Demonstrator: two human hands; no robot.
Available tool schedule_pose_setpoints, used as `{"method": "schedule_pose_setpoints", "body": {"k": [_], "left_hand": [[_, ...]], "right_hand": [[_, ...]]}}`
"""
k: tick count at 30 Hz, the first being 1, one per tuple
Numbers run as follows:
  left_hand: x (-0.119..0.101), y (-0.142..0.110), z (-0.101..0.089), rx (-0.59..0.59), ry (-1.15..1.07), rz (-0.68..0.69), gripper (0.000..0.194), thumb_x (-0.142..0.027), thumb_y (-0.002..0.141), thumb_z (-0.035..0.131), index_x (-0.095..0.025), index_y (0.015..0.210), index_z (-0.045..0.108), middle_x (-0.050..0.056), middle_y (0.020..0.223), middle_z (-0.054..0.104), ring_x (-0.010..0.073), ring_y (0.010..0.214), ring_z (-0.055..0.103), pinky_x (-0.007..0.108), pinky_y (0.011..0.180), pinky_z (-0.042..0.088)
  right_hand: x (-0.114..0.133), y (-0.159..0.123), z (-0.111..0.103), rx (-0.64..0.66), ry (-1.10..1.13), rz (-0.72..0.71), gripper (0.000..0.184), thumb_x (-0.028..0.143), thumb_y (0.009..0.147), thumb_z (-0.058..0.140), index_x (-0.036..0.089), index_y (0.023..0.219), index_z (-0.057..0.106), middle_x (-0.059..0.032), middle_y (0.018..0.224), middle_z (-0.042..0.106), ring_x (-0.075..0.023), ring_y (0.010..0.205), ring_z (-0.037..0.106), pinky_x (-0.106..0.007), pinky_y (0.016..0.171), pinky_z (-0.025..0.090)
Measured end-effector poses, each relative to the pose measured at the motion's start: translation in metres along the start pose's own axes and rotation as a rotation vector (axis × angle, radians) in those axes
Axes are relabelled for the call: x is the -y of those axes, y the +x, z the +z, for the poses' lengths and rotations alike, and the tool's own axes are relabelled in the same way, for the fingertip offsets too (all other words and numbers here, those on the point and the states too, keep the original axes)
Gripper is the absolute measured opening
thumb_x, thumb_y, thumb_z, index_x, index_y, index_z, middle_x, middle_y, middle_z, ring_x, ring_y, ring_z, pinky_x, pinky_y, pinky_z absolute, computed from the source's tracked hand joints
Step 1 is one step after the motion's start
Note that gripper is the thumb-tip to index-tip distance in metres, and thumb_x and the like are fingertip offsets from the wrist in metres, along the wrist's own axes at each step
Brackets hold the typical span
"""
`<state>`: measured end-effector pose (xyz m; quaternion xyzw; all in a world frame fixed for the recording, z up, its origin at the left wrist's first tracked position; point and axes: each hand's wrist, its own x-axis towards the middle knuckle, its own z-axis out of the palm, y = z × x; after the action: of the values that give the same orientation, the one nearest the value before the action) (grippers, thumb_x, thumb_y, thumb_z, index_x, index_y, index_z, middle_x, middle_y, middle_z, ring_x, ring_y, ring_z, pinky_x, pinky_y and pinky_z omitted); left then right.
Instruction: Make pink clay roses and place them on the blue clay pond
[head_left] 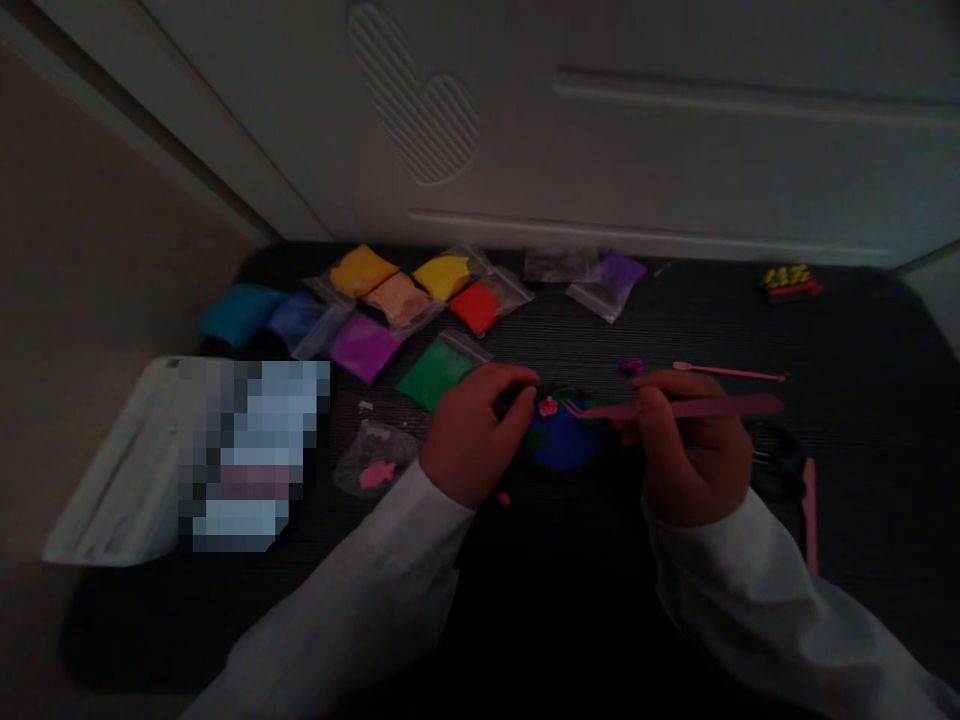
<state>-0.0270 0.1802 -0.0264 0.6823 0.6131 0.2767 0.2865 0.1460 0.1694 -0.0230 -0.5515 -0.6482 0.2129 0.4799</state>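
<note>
A rounded blue clay piece (566, 445) lies between my hands on the dark table, with green clay bits and a small pink clay flower (548, 406) on its upper side. Curled at its left edge, my left hand (476, 430) holds it by thumb and forefinger; the exact contact is dim. My right hand (694, 450) is closed around a pink clay modelling tool (720, 406). The tool's forked tip meets the clay piece just right of the flower. A tiny pink clay bit (504, 499) lies below my left hand.
Bags of coloured clay, including a green one (435, 372) and a purple one (619, 272), lie along the back and left. A pink clay lump (376, 474) rests on plastic. At right are black-handled scissors (780, 455) and thin pink tools (727, 371). A white package (135, 460) lies far left.
</note>
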Motion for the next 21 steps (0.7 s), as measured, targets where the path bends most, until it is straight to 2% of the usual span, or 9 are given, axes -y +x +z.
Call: {"method": "schedule_pose_setpoints", "body": {"k": [4, 6, 8, 10, 12, 14, 21], "left_hand": [[0.002, -0.001, -0.002, 0.007, -0.026, -0.029, 0.023, -0.025, 0.08, 0.041, -0.019, 0.096, 0.057, 0.001, 0.094, 0.062, 0.0123, 0.085, 0.055, 0.027, 0.077, 0.043], [0.002, -0.003, -0.002, 0.052, -0.044, -0.026, 0.029, -0.029, 0.079, 0.043, -0.019, 0.105, 0.053, 0.003, 0.098, 0.06, 0.0136, 0.088, 0.055, 0.028, 0.078, 0.043], [0.002, -0.006, -0.003, 0.11, -0.037, 0.018, 0.046, -0.037, 0.075, 0.049, -0.019, 0.117, 0.043, 0.005, 0.107, 0.056, 0.0164, 0.095, 0.052, 0.031, 0.081, 0.043], [0.002, -0.009, -0.003, 0.171, 0.011, 0.106, 0.073, -0.046, 0.064, 0.058, -0.019, 0.126, 0.031, 0.008, 0.121, 0.046, 0.0215, 0.108, 0.045, 0.036, 0.088, 0.039], [0.002, -0.011, -0.003, 0.206, 0.067, 0.18, 0.09, -0.049, 0.055, 0.064, -0.02, 0.13, 0.022, 0.008, 0.129, 0.038, 0.0246, 0.115, 0.036, 0.039, 0.095, 0.032], [0.003, -0.013, -0.001, 0.23, 0.108, 0.226, 0.098, -0.048, 0.052, 0.066, -0.021, 0.132, 0.017, 0.008, 0.132, 0.034, 0.0259, 0.118, 0.032, 0.04, 0.098, 0.027], [0.006, -0.014, 0.004, 0.232, 0.167, 0.249, 0.101, -0.042, 0.052, 0.068, -0.023, 0.133, 0.012, 0.007, 0.13, 0.034, 0.0256, 0.117, 0.031, 0.041, 0.099, 0.026]], "right_hand": [[-0.006, 0.001, -0.009, -0.081, 0.009, 0.047, 0.013, 0.024, 0.078, 0.047, 0.018, 0.086, 0.056, -0.0012, 0.069, 0.057, -0.0104, 0.053, 0.052, -0.027, 0.052, 0.042], [-0.009, 0.003, -0.014, -0.176, 0.024, 0.087, 0.014, 0.026, 0.078, 0.048, 0.018, 0.085, 0.057, 0.0003, 0.065, 0.054, -0.0091, 0.05, 0.049, -0.025, 0.049, 0.039], [-0.012, 0.006, -0.017, -0.298, 0.066, 0.125, 0.014, 0.028, 0.077, 0.049, 0.017, 0.082, 0.056, 0.0021, 0.06, 0.051, -0.0081, 0.048, 0.046, -0.023, 0.046, 0.036], [-0.015, 0.009, -0.02, -0.358, 0.137, 0.151, 0.013, 0.029, 0.077, 0.05, 0.017, 0.08, 0.055, 0.0037, 0.057, 0.049, -0.0069, 0.046, 0.044, -0.021, 0.044, 0.033], [-0.018, 0.012, -0.021, -0.349, 0.208, 0.165, 0.012, 0.029, 0.076, 0.051, 0.017, 0.079, 0.054, 0.0047, 0.055, 0.049, -0.0062, 0.044, 0.044, -0.02, 0.043, 0.033], [-0.021, 0.013, -0.021, -0.308, 0.246, 0.185, 0.012, 0.029, 0.075, 0.052, 0.017, 0.078, 0.053, 0.005, 0.054, 0.05, -0.0061, 0.045, 0.046, -0.019, 0.043, 0.034], [-0.024, 0.011, -0.014, -0.193, 0.354, 0.316, 0.022, 0.039, 0.076, 0.049, 0.017, 0.077, 0.051, 0.0056, 0.048, 0.049, -0.0063, 0.04, 0.043, -0.02, 0.039, 0.034]]}}
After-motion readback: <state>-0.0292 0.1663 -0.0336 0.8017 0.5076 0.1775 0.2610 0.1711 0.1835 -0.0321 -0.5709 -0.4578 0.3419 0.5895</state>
